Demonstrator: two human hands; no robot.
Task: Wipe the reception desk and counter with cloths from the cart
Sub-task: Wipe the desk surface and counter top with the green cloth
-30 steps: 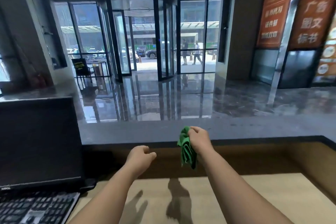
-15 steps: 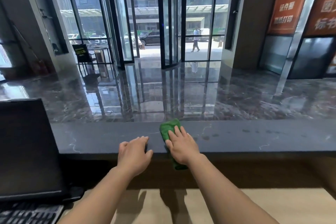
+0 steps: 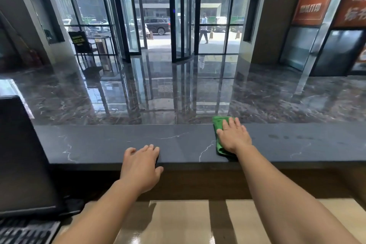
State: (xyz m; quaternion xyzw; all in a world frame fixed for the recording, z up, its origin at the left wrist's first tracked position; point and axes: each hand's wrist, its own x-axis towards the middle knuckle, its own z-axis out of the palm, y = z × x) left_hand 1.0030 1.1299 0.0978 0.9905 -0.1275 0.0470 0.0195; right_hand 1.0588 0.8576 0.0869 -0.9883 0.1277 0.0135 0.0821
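Note:
A green cloth point(image 3: 218, 125) lies flat on the dark stone counter point(image 3: 111, 142), reaching from its far edge to its near edge. My right hand point(image 3: 233, 136) presses down on the cloth with straight, spread fingers and covers most of it. My left hand point(image 3: 141, 166) rests on the counter's near edge to the left, fingers laid over the top and thumb below the rim. Below the counter lies the light wooden desk point(image 3: 178, 222), crossed by the shadows of my arms.
A black monitor point(image 3: 23, 156) stands at the left on the desk, with a keyboard point(image 3: 25, 232) in front of it at the bottom left corner. Beyond the counter stretches a glossy marble lobby floor point(image 3: 158, 89) up to a glass revolving door point(image 3: 158, 16).
The cloth went from hanging in my raised right hand to lying flat on the counter, then slid right under my flat hand. My left hand settled on the counter's edge.

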